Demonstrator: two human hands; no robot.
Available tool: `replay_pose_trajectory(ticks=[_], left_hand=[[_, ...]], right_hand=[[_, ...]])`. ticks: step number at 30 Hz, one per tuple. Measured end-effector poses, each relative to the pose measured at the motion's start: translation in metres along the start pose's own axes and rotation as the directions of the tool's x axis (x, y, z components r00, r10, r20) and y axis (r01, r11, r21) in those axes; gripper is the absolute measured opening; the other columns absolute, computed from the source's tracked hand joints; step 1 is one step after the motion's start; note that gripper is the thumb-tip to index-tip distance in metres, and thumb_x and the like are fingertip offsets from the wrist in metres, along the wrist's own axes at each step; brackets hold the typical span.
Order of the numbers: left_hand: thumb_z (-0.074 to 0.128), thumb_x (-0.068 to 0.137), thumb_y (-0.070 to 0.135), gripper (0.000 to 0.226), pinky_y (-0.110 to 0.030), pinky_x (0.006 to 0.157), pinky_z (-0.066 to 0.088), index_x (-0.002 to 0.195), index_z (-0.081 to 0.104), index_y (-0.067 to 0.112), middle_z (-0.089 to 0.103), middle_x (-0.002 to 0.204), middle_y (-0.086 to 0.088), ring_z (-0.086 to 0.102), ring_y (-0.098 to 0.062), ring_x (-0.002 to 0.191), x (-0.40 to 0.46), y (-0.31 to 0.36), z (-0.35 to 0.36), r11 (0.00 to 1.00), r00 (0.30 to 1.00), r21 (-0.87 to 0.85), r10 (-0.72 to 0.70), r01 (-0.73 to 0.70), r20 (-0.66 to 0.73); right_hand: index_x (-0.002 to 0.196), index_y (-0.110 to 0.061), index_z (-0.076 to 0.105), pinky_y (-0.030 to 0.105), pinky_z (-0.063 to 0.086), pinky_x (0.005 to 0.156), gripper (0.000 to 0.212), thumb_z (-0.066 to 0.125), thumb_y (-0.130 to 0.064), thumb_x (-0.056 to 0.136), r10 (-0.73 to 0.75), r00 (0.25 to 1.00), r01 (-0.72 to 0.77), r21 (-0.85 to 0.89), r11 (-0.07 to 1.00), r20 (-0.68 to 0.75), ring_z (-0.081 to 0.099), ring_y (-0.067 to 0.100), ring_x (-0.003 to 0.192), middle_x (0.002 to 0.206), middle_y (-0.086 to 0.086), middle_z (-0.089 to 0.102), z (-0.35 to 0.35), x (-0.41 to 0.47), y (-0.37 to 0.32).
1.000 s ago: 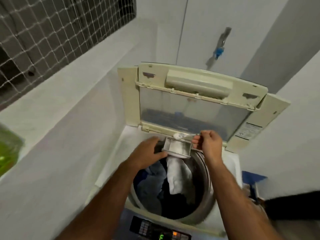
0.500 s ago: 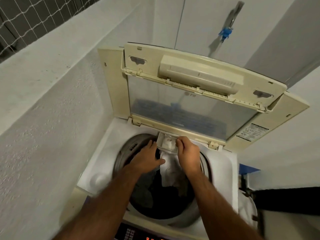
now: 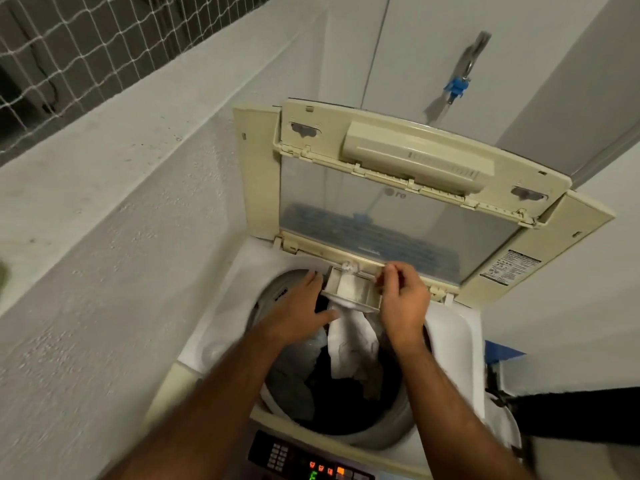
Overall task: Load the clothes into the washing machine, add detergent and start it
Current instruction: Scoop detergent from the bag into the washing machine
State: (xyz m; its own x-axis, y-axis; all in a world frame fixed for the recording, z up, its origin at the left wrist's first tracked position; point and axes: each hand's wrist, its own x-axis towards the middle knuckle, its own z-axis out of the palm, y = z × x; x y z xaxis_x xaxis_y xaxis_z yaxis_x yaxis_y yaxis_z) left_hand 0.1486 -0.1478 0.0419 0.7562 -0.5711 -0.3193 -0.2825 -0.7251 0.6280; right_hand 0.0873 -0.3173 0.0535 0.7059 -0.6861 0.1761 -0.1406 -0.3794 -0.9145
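White textured walls w/ netting (image 3: 69, 46) upper left and a tap (image 3: 462, 81) top right surround the washing machine (image 3: 221, 323) at frame centre, its lid (image 3: 398, 188) propped up. Detergent drawer (image 3: 353, 289) sits pulled out over the drum's back rim, mid-frame; left hand (image 3: 298, 313) touches its left end w/ fingers fairly straight, right hand (image 3: 401, 299) curls round its right end, thumb and fingers pinching. Clothes (image 3: 349, 348), white and dark, lie in the drum below; control panel (image 3: 311, 465) lit at bottom centre.
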Motion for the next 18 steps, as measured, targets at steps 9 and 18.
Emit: replay_pose_trajectory(ticks=[9, 18], left_hand=[[0.053, 0.090, 0.054, 0.085, -0.024, 0.115, 0.013, 0.154, 0.006, 0.025, -0.001, 0.162, 0.010, 0.008, -0.008, 0.148, -0.124, -0.004, -0.107, 0.998, 0.948, 0.047, 0.055, -0.042, -0.315], [0.050, 0.086, 0.060, 0.080, -0.002, 0.109, 0.000, 0.150, 0.029, 0.019, 0.021, 0.159, 0.004, 0.019, -0.005, 0.142, -0.268, -0.021, -0.192, 0.982, 0.747, 0.186, 0.139, -0.021, -0.650]], right_hand=[[0.085, -0.013, 0.062, 0.027, 0.052, 0.052, 0.019, 0.050, -0.012, 0.100, 0.172, 0.974, -0.224, 0.558, 0.799, 0.145, 0.068, 0.021, 0.067, 0.077, 0.010, 0.069, 0.052, -0.046, -0.130], [0.086, -0.013, 0.059, 0.020, 0.047, 0.044, 0.019, 0.046, -0.010, 0.099, 0.013, 0.912, -0.335, 0.727, 0.599, 0.410, 0.064, 0.015, 0.054, 0.063, 0.004, 0.066, 0.117, -0.097, -0.255]])
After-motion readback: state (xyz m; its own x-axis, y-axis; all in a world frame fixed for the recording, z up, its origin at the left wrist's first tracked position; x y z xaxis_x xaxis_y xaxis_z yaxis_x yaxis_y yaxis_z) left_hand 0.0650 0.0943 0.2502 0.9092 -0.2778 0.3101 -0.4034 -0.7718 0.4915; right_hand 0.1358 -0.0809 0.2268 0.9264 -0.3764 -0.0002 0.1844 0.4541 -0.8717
